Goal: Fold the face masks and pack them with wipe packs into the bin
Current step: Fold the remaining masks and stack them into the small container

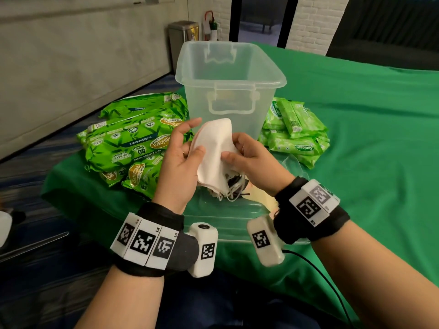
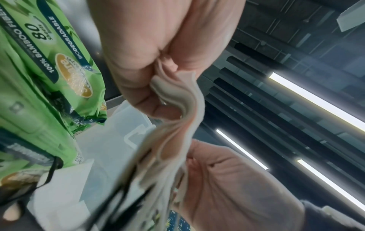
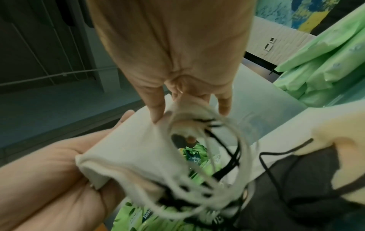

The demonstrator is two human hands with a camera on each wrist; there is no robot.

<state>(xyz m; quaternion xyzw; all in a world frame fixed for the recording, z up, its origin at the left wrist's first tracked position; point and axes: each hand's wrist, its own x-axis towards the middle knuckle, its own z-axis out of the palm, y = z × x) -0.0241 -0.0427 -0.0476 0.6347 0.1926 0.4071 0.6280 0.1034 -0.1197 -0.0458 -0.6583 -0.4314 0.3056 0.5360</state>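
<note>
A stack of pale pink-white face masks [image 1: 215, 150] is held upright between both hands, just in front of the clear plastic bin [image 1: 268, 77]. My left hand [image 1: 190, 138] cups the stack's left side, thumb pressed on its face, and pinches the mask edges [image 2: 177, 109]. My right hand [image 1: 234, 149] pinches the right side, thumb in front. White and black ear loops [image 3: 207, 140] dangle below the masks [image 3: 128, 148]. Large green wipe packs [image 1: 133, 143] lie left of the bin, small ones [image 1: 297, 131] to its right.
The bin's clear lid [image 1: 225, 219] lies flat on the green cloth [image 1: 356, 162] under my hands. A dark mask [image 3: 296, 179] rests on it near my right wrist. The table's left edge drops to a carpeted floor.
</note>
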